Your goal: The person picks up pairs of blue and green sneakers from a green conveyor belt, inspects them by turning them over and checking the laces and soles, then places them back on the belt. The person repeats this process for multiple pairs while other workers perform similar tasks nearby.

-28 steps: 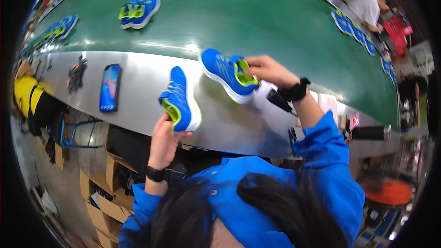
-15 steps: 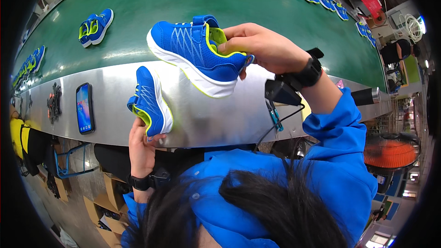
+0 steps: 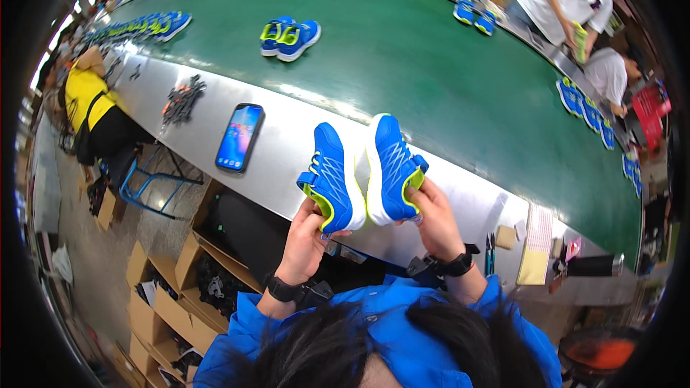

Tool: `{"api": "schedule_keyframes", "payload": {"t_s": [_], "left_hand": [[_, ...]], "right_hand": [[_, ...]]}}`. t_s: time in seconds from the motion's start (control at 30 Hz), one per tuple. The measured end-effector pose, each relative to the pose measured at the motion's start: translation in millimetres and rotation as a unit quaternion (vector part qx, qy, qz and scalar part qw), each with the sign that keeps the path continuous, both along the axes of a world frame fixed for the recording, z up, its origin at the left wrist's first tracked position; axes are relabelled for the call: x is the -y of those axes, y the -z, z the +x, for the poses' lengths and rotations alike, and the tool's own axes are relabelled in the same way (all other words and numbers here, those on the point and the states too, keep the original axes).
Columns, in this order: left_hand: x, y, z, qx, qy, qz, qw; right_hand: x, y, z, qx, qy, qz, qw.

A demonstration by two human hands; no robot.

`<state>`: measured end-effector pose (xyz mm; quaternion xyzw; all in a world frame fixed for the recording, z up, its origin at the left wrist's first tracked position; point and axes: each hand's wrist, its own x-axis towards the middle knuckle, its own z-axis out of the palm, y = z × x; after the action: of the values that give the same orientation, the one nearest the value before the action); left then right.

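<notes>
I hold a pair of blue sneakers with white soles and lime-green linings side by side above the metal table edge, toes pointing away. My left hand [image 3: 303, 243] grips the left sneaker [image 3: 332, 172] by its heel, thumb at the collar. My right hand [image 3: 436, 221] has the right sneaker [image 3: 392, 162] by the heel, fingers at its opening. Both shoes are tipped so that their soles face each other with a narrow gap. The far ends of some fingers are hidden behind the shoes.
A phone [image 3: 241, 138] and a tangle of small dark parts [image 3: 183, 100] lie on the metal table. Another sneaker pair [image 3: 289, 38] stands on the green belt [image 3: 431, 65]. Paper pad [image 3: 535, 244] and tools sit at right. Open cartons [image 3: 180, 316] stand below left; co-workers are across the belt.
The right sneaker has come down and turned toe-away, beside the left one. My hands are closer together. The view has swung to the right.
</notes>
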<state>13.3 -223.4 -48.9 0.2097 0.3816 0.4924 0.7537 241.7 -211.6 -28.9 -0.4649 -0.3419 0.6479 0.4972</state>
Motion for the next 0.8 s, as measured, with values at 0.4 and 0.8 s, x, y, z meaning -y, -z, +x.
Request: {"api": "schedule_keyframes", "payload": {"t_s": [0.4,0.8], "left_hand": [[14,24,-23,-0.017,0.008,-0.040,0.999],[14,3,-2,-0.630,-0.073,0.303,0.711]], "right_hand": [[11,51,-15,-0.110,-0.036,-0.061,0.991],[7,17,4,0.563,0.014,0.297,0.771]]}}
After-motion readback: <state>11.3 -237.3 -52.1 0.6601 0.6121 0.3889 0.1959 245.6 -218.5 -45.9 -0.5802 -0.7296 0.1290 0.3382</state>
